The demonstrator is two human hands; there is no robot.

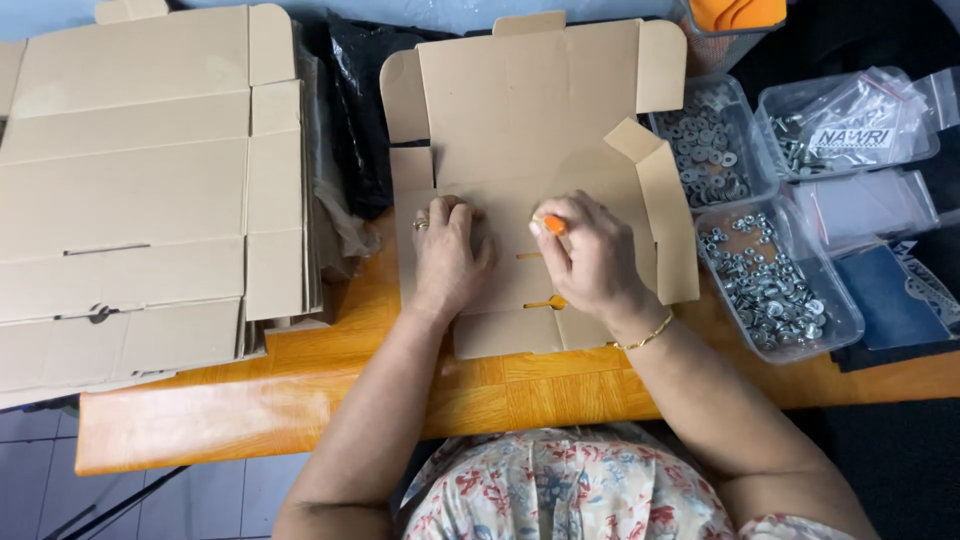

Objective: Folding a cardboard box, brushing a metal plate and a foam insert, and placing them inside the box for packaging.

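1. Cardboard [530, 110], a flat unfolded box blank, lies on the orange wooden desk [300, 390] in front of the person; its lower part is hidden under both hands.
2. The left hand [450, 255] presses flat on the blank, fingers together and curled at the tips, clamped on nothing; a ring shows on one finger.
3. The right hand [590, 260] has its grip closed around a small orange tool [553, 225]; only the tool's end shows, so its kind is hard to make out. A thin bracelet sits on that wrist.
4. A stack of flat blanks [140, 190] lies to the left, cut off by the picture's edge.
5. Clear plastic tubs of washers [712, 145] and of bolts and nuts [770, 285] stand just beside the blank on the right; clear bags [860, 120] lie beyond them, partly cut off.
6. Dark plastic [360, 110] lies between the stack and the blank.
7. Grey floor tiles [150, 500] show below the desk edge.
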